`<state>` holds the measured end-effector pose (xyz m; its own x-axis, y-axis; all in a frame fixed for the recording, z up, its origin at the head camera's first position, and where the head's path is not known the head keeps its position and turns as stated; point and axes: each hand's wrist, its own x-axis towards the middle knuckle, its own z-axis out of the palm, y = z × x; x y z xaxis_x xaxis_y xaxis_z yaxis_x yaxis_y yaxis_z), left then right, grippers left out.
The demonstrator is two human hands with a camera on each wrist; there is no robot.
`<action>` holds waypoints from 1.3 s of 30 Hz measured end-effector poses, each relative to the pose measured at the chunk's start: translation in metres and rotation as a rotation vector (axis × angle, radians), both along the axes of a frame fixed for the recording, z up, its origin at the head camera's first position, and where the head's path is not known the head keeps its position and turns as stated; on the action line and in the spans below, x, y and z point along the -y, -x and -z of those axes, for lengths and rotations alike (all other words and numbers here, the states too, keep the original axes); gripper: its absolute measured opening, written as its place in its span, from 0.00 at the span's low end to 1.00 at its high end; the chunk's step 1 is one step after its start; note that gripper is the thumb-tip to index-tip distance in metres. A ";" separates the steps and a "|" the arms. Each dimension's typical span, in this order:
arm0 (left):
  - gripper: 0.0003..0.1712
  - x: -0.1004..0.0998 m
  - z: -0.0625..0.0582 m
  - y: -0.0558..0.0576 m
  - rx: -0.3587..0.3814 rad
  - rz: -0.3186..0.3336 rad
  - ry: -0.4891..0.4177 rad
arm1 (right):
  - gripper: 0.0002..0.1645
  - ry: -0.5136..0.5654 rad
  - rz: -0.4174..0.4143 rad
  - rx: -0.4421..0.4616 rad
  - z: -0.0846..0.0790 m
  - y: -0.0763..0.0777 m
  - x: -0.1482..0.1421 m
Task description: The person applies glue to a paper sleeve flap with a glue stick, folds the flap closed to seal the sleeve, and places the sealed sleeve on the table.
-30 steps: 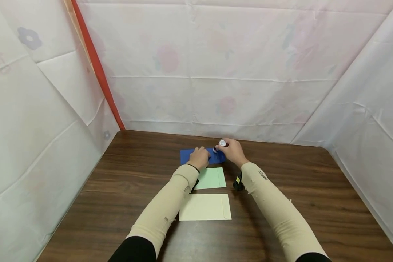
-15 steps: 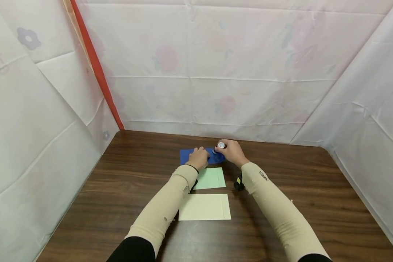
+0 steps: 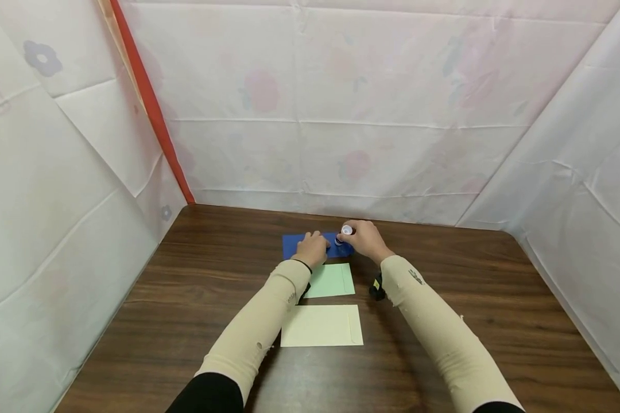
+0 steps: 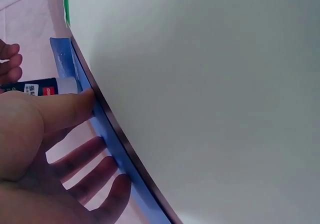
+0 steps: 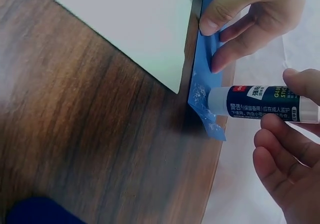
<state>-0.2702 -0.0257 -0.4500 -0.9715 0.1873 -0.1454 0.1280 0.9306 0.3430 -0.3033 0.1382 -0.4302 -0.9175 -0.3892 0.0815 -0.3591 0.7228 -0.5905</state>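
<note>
Glue stick: has slid slightly toward me and leftward over the blue envelope since a second ago; its pale end meets the white-smeared right end.
Cream envelope: lies nearest me on the table.
Green envelope: lies just beyond, partly behind my left sleeve.
My left hand: fingers spread, thumb and fingertips pressing the blue envelope near the table's far edge.
My right hand: fingers pinch the glue stick.
White cloth: hangs behind everything.
</note>
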 end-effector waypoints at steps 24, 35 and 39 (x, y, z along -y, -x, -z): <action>0.19 0.004 0.001 0.000 -0.017 0.004 -0.012 | 0.21 -0.018 -0.076 0.041 -0.004 -0.012 -0.010; 0.20 0.004 -0.002 0.000 -0.011 -0.008 -0.007 | 0.19 -0.028 -0.115 0.019 -0.007 -0.015 -0.015; 0.20 0.005 -0.001 -0.001 -0.011 -0.005 -0.012 | 0.17 0.033 -0.092 0.025 -0.010 -0.015 -0.017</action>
<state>-0.2694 -0.0306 -0.4488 -0.9739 0.1843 -0.1326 0.1274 0.9270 0.3528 -0.2882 0.1555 -0.4197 -0.8797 -0.4698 0.0735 -0.4084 0.6673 -0.6228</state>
